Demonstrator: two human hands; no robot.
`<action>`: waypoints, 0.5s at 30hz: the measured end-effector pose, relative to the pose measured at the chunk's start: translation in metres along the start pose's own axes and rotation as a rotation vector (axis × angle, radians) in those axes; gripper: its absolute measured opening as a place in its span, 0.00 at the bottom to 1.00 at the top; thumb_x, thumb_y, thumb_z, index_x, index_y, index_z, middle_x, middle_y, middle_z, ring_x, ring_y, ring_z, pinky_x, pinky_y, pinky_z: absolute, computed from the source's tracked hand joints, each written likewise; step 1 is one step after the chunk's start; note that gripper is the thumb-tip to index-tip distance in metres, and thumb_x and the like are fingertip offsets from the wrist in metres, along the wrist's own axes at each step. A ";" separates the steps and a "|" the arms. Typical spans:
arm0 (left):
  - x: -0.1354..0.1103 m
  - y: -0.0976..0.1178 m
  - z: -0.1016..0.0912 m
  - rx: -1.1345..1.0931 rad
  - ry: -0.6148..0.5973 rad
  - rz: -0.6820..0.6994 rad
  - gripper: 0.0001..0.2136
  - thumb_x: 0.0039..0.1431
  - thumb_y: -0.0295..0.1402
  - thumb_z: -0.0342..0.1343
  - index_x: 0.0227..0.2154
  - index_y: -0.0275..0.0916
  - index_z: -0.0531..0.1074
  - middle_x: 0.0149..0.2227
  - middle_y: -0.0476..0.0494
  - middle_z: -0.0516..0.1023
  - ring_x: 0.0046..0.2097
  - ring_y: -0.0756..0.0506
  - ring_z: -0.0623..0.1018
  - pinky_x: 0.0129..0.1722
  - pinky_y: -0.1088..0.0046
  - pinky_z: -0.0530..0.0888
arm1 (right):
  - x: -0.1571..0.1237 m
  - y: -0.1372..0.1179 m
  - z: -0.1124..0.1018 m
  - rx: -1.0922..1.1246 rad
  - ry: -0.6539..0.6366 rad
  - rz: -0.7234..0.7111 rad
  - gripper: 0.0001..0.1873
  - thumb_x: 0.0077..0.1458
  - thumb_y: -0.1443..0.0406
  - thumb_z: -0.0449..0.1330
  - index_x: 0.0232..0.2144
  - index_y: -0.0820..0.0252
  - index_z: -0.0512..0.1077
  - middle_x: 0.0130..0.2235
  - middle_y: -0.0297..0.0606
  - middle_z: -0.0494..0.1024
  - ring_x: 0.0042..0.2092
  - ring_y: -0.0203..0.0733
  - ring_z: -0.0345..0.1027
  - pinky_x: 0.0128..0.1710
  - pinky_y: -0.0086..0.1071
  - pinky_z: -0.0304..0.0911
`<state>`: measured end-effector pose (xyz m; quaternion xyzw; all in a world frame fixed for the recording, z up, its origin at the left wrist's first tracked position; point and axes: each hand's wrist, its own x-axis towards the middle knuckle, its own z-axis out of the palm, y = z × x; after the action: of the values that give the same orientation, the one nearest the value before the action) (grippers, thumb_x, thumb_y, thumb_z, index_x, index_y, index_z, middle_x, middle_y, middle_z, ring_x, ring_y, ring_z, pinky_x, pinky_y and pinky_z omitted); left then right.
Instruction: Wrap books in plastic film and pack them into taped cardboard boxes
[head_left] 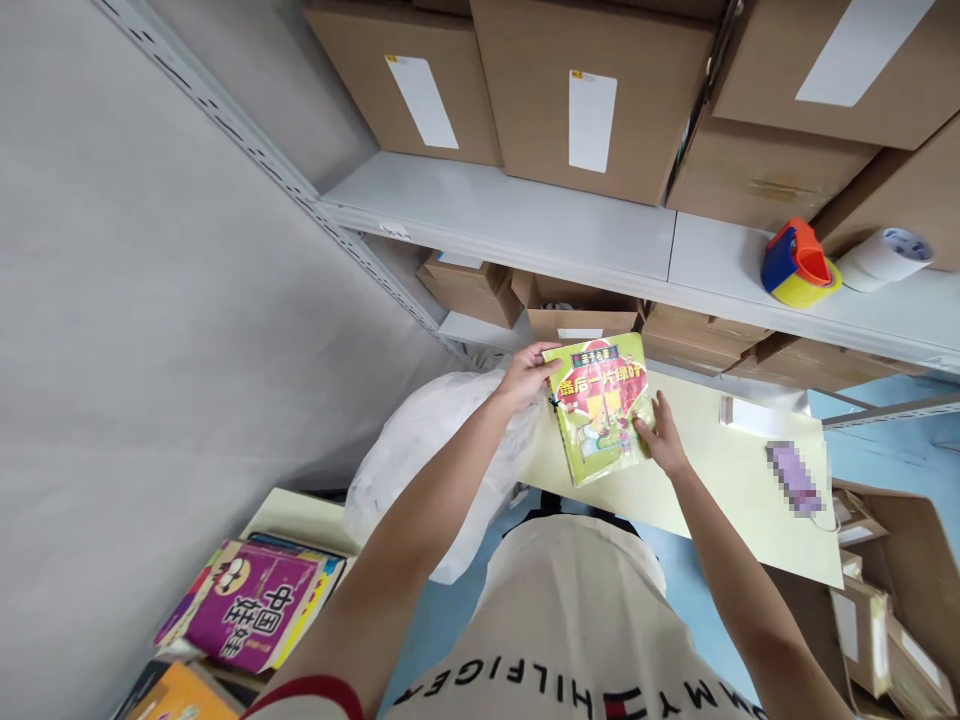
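A thin children's book (604, 410) with a yellow-green illustrated cover is held up over the pale yellow table (697, 500). My left hand (527, 376) grips its upper left edge, the thumb lying on the cover. On the opposite side my right hand (661, 432) holds the lower right edge, thumb on the front and fingers partly behind it. The book is tilted a little and its cover faces me. Just left of the book, a translucent white plastic bag (442, 450) bulges beside the table.
Cardboard boxes (592, 110) fill the shelf (510, 205) above. A tape dispenser (799, 265) and white tape rolls (885, 258) sit there. A blurred purple phone-like item (793, 478) lies on the table. Stacked books (255, 605) stand lower left; a carton (919, 560) holds packages at right.
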<state>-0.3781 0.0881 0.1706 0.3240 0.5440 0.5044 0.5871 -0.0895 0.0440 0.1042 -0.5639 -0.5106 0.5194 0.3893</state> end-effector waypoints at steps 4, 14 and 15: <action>0.001 -0.030 0.011 -0.057 0.007 -0.066 0.25 0.43 0.39 0.71 0.44 0.38 0.71 0.31 0.49 0.79 0.31 0.48 0.79 0.31 0.72 0.76 | -0.008 0.007 -0.007 0.248 -0.183 0.158 0.27 0.47 0.45 0.65 0.43 0.55 0.72 0.43 0.43 0.82 0.45 0.51 0.76 0.44 0.44 0.70; -0.035 -0.144 0.047 0.155 -0.002 -0.193 0.16 0.48 0.30 0.64 0.43 0.39 0.76 0.38 0.44 0.81 0.37 0.46 0.80 0.37 0.69 0.78 | -0.003 0.067 -0.014 0.353 0.086 0.244 0.22 0.44 0.47 0.67 0.35 0.54 0.70 0.37 0.36 0.81 0.36 0.43 0.74 0.37 0.37 0.70; -0.030 -0.150 0.045 0.200 0.028 -0.159 0.17 0.48 0.29 0.62 0.44 0.39 0.77 0.38 0.44 0.82 0.37 0.46 0.80 0.38 0.69 0.78 | 0.002 0.071 -0.011 0.356 0.073 0.257 0.23 0.45 0.47 0.66 0.36 0.54 0.70 0.37 0.36 0.81 0.37 0.43 0.75 0.37 0.38 0.70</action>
<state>-0.2956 0.0254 0.0500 0.3297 0.6235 0.4039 0.5826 -0.0669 0.0348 0.0366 -0.5650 -0.3205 0.6260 0.4315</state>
